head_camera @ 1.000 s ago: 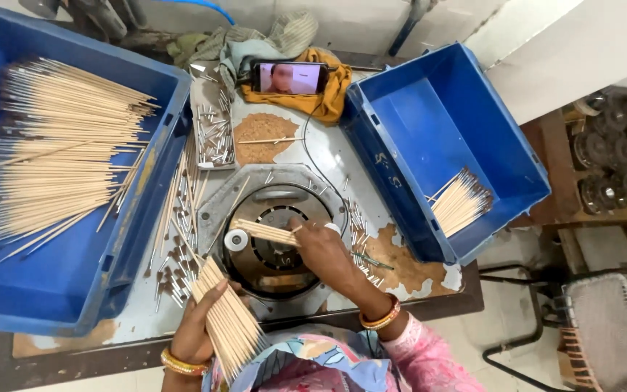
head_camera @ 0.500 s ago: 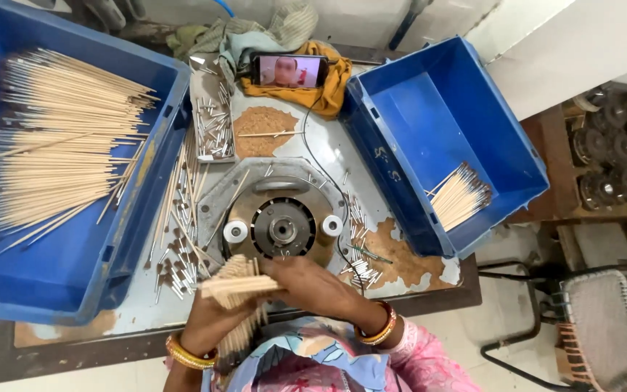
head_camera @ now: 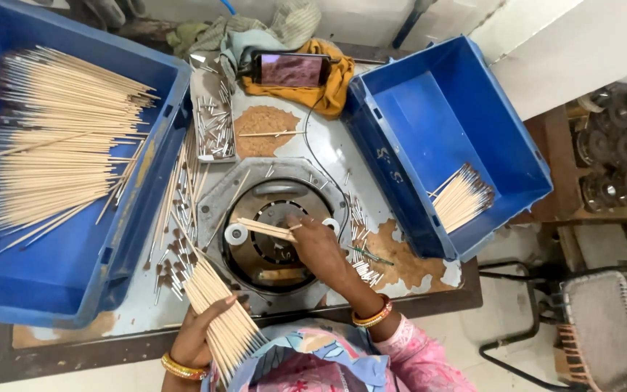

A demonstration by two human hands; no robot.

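My left hand point(head_camera: 208, 330) grips a thick bundle of thin wooden sticks point(head_camera: 219, 308) near the table's front edge, the sticks fanning up and to the left. My right hand point(head_camera: 318, 245) reaches over the round metal machine point(head_camera: 270, 236) in the middle of the table. It pinches a few sticks point(head_camera: 266, 229) that lie across the machine's circular opening, pointing left toward a small white roller point(head_camera: 236, 234). Orange bangles sit on both wrists.
A big blue crate point(head_camera: 74, 283) at left holds many sticks. A second blue crate point(head_camera: 429, 109) at right holds a small bundle point(head_camera: 462, 197). A tray of metal pins point(head_camera: 214, 120), brown powder point(head_camera: 263, 120), a phone on a yellow cloth point(head_camera: 292, 70) and loose pins lie around.
My right hand has moved from near my body back over the machine, carrying a few sticks. The left hand's bundle has swung back to the lower left.
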